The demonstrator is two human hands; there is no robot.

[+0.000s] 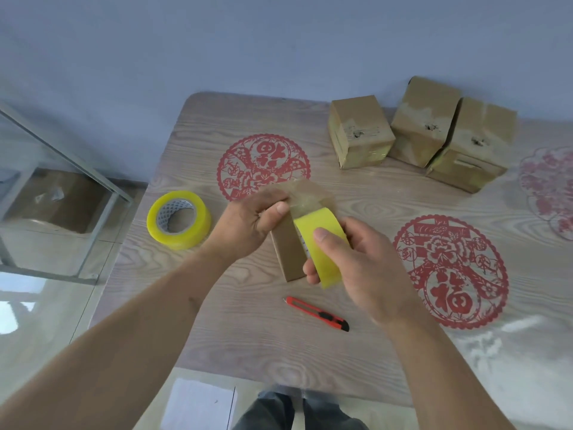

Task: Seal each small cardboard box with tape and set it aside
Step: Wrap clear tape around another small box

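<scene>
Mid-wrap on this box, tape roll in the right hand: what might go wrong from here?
The clear strip pulled from the tape roll looks slack over the box, so it may wrinkle or stick to itself. The left hand alone steadies the box, which could twist. The knife lies near the right hand; reaching may loosen tension.

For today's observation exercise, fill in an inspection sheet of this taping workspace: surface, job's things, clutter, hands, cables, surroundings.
Surface: wood-grain table with red paper-cut decorations.
Job's things: small box being taped from a yellow tape roll; three taped boxes at the far right.
Clutter: spare tape roll; red utility knife.
Hands: left hand grips the box; right hand holds the roll.
Cables: nothing seen.
Surroundings: glass-topped stand at the left; blue wall.
</scene>
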